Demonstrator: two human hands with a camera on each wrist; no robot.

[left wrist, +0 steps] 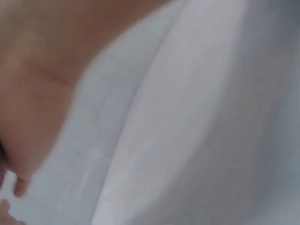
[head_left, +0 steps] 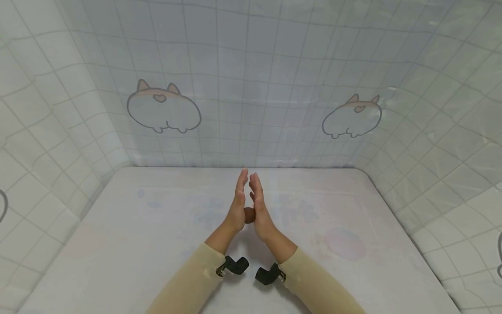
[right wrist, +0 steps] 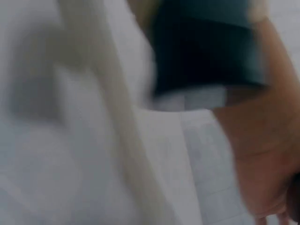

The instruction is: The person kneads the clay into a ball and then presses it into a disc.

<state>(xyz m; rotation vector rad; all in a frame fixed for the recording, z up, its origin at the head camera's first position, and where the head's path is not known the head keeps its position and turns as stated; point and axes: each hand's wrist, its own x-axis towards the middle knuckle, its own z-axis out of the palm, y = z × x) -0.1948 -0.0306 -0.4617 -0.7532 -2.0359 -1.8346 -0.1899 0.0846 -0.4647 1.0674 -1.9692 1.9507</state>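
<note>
A small round brown ball (head_left: 249, 215) sits between the two palms in the head view; its material cannot be told. My left hand (head_left: 237, 211) touches it from the left, with fingers straight and pointing away from me. On the other side my right hand (head_left: 262, 213) presses against it, its fingers also extended. The fingertips lean toward each other, with a narrow gap between the hands. In the right wrist view, a dark edge of the ball (right wrist: 294, 197) shows beside a blurred palm. The left wrist view holds mostly a blurred wrist and palm.
Under the hands lies a white table (head_left: 157, 244) with faint pastel prints. Grid-patterned white curtains (head_left: 259, 87) with cartoon animal drawings surround it at the back and sides. Black wrist cameras (head_left: 237, 265) stick out from the inner side of both cream sleeves (head_left: 192, 279).
</note>
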